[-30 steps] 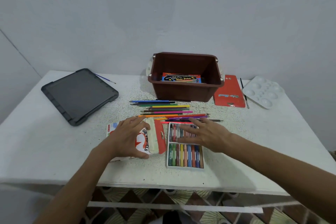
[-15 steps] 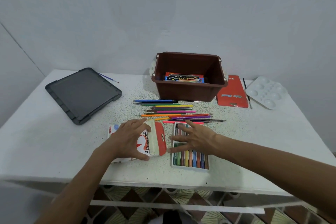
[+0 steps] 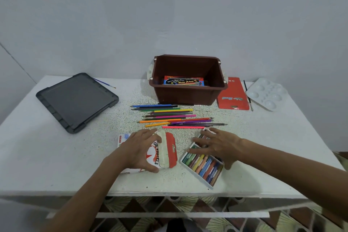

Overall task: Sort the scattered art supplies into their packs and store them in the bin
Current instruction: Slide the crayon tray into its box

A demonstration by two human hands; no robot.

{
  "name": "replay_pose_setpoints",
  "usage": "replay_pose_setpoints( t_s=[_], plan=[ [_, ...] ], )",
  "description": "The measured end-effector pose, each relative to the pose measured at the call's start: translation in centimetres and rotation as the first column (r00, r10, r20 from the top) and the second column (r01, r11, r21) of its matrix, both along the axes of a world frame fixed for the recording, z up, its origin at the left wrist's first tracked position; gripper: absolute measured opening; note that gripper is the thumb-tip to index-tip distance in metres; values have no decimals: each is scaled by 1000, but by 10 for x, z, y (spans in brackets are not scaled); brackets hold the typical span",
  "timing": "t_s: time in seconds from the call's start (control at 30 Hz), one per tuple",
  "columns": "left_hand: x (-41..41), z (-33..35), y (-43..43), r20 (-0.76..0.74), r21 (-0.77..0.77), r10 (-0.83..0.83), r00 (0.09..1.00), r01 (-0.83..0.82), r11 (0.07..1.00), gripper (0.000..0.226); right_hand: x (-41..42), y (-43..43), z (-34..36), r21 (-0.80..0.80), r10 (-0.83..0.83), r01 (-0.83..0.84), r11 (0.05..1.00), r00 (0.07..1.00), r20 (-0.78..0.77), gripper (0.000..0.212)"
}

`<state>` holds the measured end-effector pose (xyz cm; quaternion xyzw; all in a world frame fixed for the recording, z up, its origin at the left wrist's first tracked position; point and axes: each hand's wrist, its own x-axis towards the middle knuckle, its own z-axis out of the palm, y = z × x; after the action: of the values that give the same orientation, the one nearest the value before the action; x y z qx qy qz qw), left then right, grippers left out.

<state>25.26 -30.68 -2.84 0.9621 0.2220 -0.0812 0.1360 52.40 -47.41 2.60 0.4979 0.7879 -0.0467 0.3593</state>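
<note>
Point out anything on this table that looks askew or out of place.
The pastel tray under the right hand lies skewed, diagonal to the table edge, outside the oil pastel box that the left hand grips. The coloured pencils lie loose before the bin, not in a pack.

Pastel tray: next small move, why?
Probably the right hand swings the white plastic tray of oil pastels square to the open end of the red-and-white cardboard pastel box that the left hand grips; the tray lies askew, apart from it.

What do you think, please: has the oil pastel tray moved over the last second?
Yes: the pastel tray has turned askew and slid right along the pink pencil.
</note>
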Motion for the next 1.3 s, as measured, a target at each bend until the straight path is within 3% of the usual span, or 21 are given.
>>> replay_pose_setpoints(
  t_s=[0.2, 0.43, 0.73, 0.9, 1.3],
  plan=[
    [23, 2, -9, -54, -16, -49, 997, 48, 999, 95, 17, -18, -5, 3, -167, 170, 985, 969, -184, 117],
    [44, 6, -10, -72, -41, -98, 993, 95, 995, 95, 31, -33, -14, 16, -350, 367, 930, 899, -265, 115],
    [56, 10, -9, -93, -51, -121, 988, 117, 992, 89, 24, -34, -19, 96, -393, 481, 871, 801, -451, 102],
    [55, 9, -8, -78, -64, -137, 987, 133, 989, 89, 24, -29, -11, 118, -353, 455, 883, 808, -472, 101],
    [65, 14, -24, -44, -104, -170, 984, 165, 981, 85, 19, -18, -24, 5, -382, 418, 908, 834, -399, 104]
  ],
)
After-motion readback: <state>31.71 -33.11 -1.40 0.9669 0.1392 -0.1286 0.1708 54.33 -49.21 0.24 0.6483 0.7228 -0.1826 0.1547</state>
